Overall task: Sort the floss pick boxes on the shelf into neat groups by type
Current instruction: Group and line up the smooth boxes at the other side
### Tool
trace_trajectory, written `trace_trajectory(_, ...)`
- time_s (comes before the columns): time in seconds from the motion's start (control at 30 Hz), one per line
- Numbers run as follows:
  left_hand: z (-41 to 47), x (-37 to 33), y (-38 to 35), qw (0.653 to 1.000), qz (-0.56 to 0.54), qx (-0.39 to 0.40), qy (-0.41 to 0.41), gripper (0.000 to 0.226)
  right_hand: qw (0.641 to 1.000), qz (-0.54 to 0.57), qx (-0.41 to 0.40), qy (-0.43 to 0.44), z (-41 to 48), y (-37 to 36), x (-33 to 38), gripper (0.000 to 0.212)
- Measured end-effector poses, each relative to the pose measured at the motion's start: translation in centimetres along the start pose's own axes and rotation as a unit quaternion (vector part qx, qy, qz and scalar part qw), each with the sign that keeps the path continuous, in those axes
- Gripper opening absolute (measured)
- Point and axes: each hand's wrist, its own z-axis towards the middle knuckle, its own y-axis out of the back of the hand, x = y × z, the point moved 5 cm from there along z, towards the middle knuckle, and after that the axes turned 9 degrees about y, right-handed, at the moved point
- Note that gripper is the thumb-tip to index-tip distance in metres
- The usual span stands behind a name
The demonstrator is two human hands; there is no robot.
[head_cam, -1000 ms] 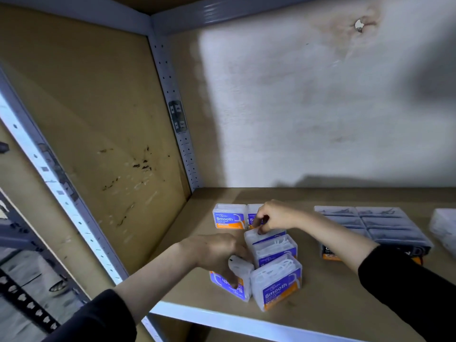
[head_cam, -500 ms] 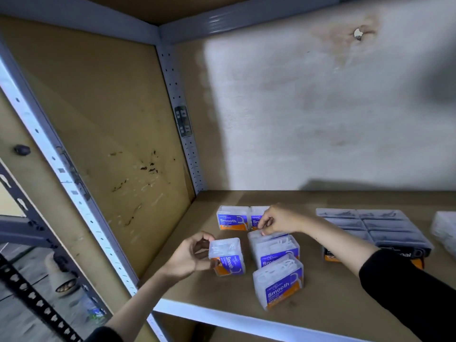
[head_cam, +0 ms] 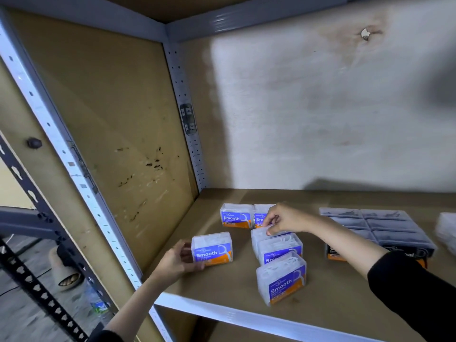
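Head view: looking down past two arms in black sleeves onto a brown shelf [head_cam: 333, 296] in a metal rack

Left: the left hand [head_cam: 176, 261] grips the held box [head_cam: 213, 248] by its left end, fingers curled round it; this white "Smooth" box stands upright on the shelf near the left front corner, its blue-and-orange label facing out

Right: the right hand [head_cam: 286, 218] comes in from the right and pinches the top edge of the rearmost box [head_cam: 257, 236] between thumb and fingertips

Column: the rearmost box, a middle box [head_cam: 280, 249] and a front box [head_cam: 281, 277] stand one behind another, touching, all of the same "Smooth" kind. The front one is turned slightly and sits near the shelf's front edge, and the held box stands apart to their left

Rear: one back box [head_cam: 235, 215] and its neighbour [head_cam: 258, 213] stand side by side and touching, just behind the column. The neighbour is partly hidden by the right hand

Further right: the dark boxes [head_cam: 385, 228] lie flat, packed together in one block with black-and-orange fronts; the right forearm crosses in front of their left edge

Edge of frame: a clear box [head_cam: 446, 228] sits beyond the dark boxes, too blurred to read

Around: a stained pale wall [head_cam: 320, 107] behind, a scuffed brown side panel [head_cam: 111, 119] on the left, a perforated grey upright [head_cam: 183, 95] in the corner between them
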Motion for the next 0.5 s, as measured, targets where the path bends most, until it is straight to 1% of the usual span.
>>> trace_trajectory(0.07,-0.6,-1.0,0.1,0.997,0.057,-0.054,-0.023,0.082,1.0,-0.018,0.005,0.006,0.0,0.1,0.0,0.03)
trace_trajectory(0.13,-1.2,-2.2,0.3,0.979,0.142,-0.109,-0.093,0.078,0.999,-0.036,0.014,0.011,0.1,0.2,0.0,0.03)
trace_trajectory(0.2,-1.8,-3.3,-0.4,0.948,0.243,-0.123,-0.167,0.068,0.998,-0.047,0.026,0.014,0.1,0.1,0.0,0.029)
trace_trajectory(0.27,-2.1,-3.9,-1.3,0.921,0.303,-0.12,-0.214,0.053,0.997,-0.064,0.031,0.017,0.1,-0.1,0.0,0.029)
trace_trajectory(0.37,-1.6,-4.2,-2.3,0.907,0.328,-0.137,-0.225,0.044,0.995,-0.092,0.022,0.022,-0.1,-0.3,0.0,0.029)
trace_trajectory(0.5,-0.5,-5.1,-3.1,0.908,0.336,-0.148,-0.202,0.04,0.994,-0.108,-0.024,-0.001,-0.9,-0.2,-1.1,0.032)
